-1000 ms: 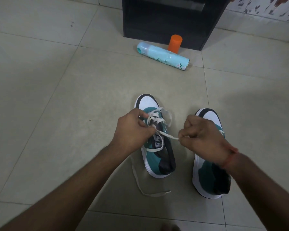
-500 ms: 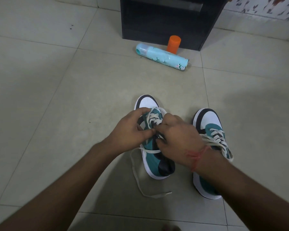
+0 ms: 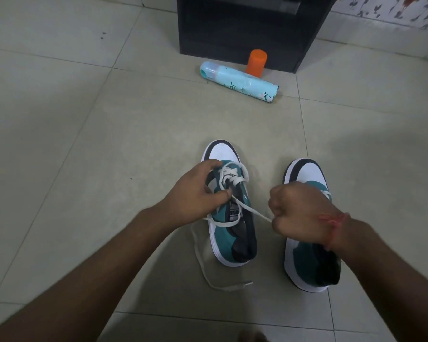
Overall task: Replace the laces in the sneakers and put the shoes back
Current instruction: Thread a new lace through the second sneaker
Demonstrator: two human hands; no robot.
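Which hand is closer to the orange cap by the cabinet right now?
Left. The left hand holds the left sneaker, below and left of the orange cap; the right hand, pulling the lace, sits lower.

We count two sneakers on the tiled floor, one to the left and the other to the right, alike in teal, white and black. We count one white lace that trails loose from the left shoe onto the floor. We see two hands, a left hand and a right hand, and one red thread on the right wrist. Farther off we count one light-blue spray can lying on its side, one orange cylinder standing upright, and one dark cabinet.
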